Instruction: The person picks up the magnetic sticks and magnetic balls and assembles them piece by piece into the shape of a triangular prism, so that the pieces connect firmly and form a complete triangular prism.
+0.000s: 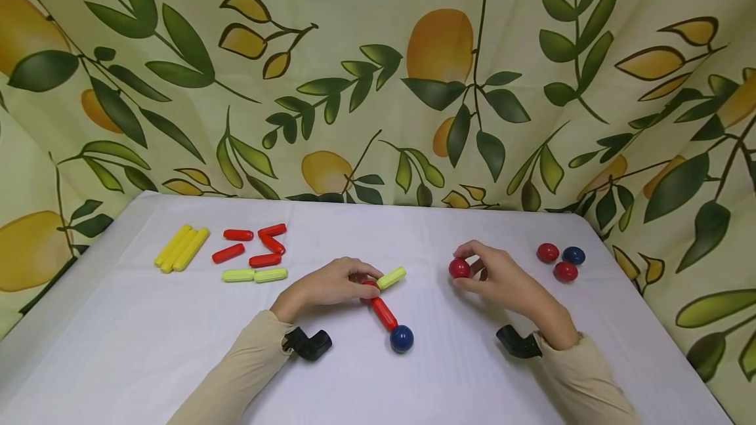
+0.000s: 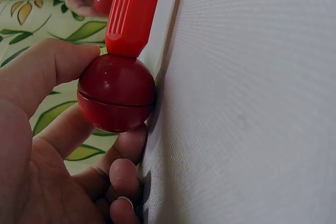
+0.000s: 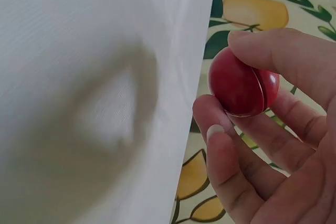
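Left hand (image 1: 336, 283) pinches red junction ball (image 2: 116, 93), apparently steadying attached red rod (image 1: 384, 314), lime rod (image 1: 392, 277) and blue ball (image 1: 401, 339) on desk (image 1: 461, 379). Right hand (image 1: 502, 277) grips loose red ball (image 1: 459, 268) farther right, side facing them uncovered.

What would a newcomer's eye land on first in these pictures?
Probably the fruit-patterned curtain behind the white table, then the left hand near mid-table, gripping a red ball from which a red stick runs to a blue ball. Farther right, the right hand holds a second red ball.
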Action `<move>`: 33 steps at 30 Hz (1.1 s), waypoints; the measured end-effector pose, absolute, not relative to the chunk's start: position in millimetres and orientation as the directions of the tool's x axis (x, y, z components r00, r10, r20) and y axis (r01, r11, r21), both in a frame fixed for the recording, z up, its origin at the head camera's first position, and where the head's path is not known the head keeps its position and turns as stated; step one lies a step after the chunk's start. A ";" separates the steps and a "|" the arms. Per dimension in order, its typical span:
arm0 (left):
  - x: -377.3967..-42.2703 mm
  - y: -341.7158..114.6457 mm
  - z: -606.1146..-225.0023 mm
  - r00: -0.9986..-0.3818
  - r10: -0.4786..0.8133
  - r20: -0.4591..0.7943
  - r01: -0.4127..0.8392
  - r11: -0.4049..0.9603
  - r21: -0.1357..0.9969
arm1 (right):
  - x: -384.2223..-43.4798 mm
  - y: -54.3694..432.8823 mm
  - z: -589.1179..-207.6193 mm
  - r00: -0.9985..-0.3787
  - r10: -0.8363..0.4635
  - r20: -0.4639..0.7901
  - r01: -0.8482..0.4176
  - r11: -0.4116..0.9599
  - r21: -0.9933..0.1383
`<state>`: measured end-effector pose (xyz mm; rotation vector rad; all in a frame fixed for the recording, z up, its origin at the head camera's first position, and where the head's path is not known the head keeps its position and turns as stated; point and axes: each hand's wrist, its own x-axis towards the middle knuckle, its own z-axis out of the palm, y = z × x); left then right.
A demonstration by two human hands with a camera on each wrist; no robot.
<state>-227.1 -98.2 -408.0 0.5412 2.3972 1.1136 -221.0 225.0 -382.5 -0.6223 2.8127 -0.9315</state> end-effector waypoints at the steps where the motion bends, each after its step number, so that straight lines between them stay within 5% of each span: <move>1: -227.1 -98.2 -407.9 -0.826 0.519 -0.222 0.165 0.597 0.785 | -221.5 222.7 -381.8 -0.911 -0.413 0.010 -0.336 0.727 -0.599; 33: -223.0 -97.1 -405.9 -0.831 0.521 -0.197 0.201 0.609 0.767 | -220.2 175.5 -394.4 -0.846 -0.533 0.031 -0.440 0.663 -0.605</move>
